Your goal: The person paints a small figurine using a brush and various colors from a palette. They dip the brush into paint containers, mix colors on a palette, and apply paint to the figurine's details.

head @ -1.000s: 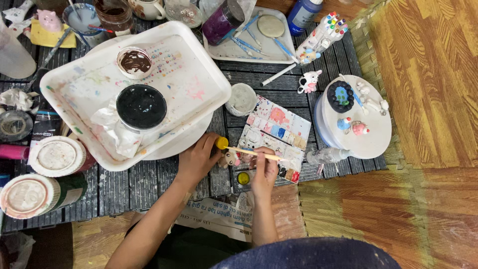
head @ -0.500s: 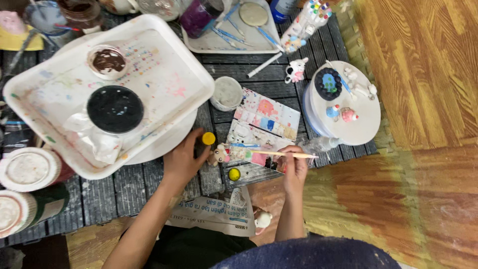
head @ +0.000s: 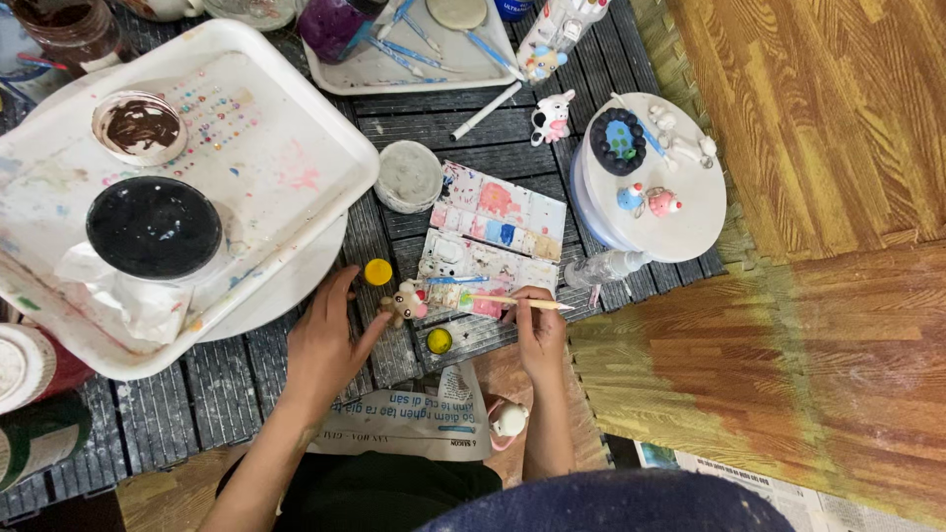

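Small clay animal figurine (head: 404,301), tan with a pink patch, pinched at the fingertips of the left hand (head: 325,350) over the dark slatted tabletop (head: 246,365), just left of the paint palette (head: 493,244). Right hand (head: 540,335) closed around a thin paintbrush (head: 507,300), fingers pressed together on the handle, bristle end pointing left toward the figurine, wooden end sticking out to the right. Yellow paint-pot lid (head: 377,272) just above the figurine, small yellow paint pot (head: 439,341) just below and right of it. White tray (head: 286,148) to the upper left, carrying a black-lidded jar (head: 154,227). Round white turntable (head: 680,212) with small painted figures to the right. Folded newspaper (head: 414,424) between the forearms.
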